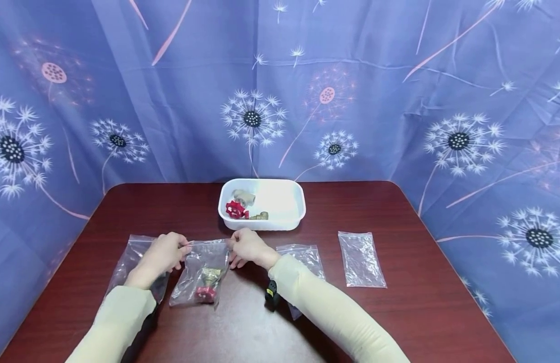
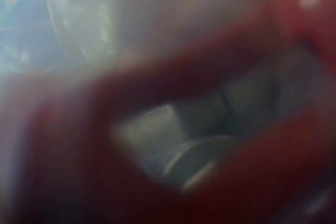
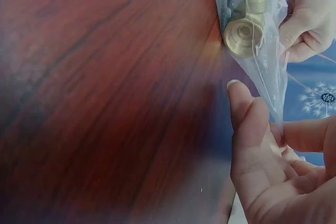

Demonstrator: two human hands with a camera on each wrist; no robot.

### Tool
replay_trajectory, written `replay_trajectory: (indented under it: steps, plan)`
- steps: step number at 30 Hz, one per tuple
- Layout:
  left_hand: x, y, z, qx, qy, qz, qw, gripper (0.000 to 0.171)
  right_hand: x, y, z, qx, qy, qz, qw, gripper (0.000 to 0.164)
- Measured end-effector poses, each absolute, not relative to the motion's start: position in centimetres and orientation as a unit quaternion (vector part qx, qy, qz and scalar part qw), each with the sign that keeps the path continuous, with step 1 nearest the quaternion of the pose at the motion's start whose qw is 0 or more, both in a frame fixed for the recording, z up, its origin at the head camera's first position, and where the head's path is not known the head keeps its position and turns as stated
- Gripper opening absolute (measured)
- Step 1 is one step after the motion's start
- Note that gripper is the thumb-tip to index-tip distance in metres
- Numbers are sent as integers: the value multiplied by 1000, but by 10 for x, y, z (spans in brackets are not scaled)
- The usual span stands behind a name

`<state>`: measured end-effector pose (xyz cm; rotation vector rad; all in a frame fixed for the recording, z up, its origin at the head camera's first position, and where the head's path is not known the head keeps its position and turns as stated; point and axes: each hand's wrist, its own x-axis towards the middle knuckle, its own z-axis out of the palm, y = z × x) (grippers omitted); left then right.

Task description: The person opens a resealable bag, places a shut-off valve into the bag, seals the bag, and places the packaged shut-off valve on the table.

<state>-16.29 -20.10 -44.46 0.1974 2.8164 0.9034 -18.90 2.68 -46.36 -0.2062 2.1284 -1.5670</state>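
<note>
Clear zip bag (image 1: 191,269) is being held by its top corners, nearer the person than the white tray (image 1: 282,201) on the red-brown table (image 1: 421,312) — left hand (image 1: 164,253) pinching one corner, right hand (image 1: 250,247) pinching the other. Brass valve (image 1: 211,275) with red handwheel (image 1: 205,294) is sitting low inside it — another clear bag (image 1: 127,259) is lying partly hidden by the left hand.
</note>
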Motion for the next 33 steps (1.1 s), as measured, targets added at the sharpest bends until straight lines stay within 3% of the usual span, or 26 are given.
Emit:
replay_trajectory:
  steps: [3,10,14,20,25,28,33]
  plan:
    - [-160,-201,-447,75,949,295,78,12,-190,26,-466,-75,785,-566,239,22]
    - [-158,-201,-440,73,953,286,66,35,-191,33,-458,-87,812,-532,223,12]
    - [-158,-200,-429,67,957,280,34,42,-191,48,-447,-113,832,-498,216,13]
    - [-152,-192,-415,92,956,273,-46,36,-195,70,-428,-138,848,-476,186,20]
    - [-145,-170,-407,114,949,285,-73,29,-201,83,-416,-168,868,-446,140,22]
    - [-141,-146,-407,125,944,303,-42,28,-205,89,-412,-174,881,-428,106,23]
    - [-136,-99,-417,141,919,362,63,28,-209,97,-409,-164,891,-419,61,22]
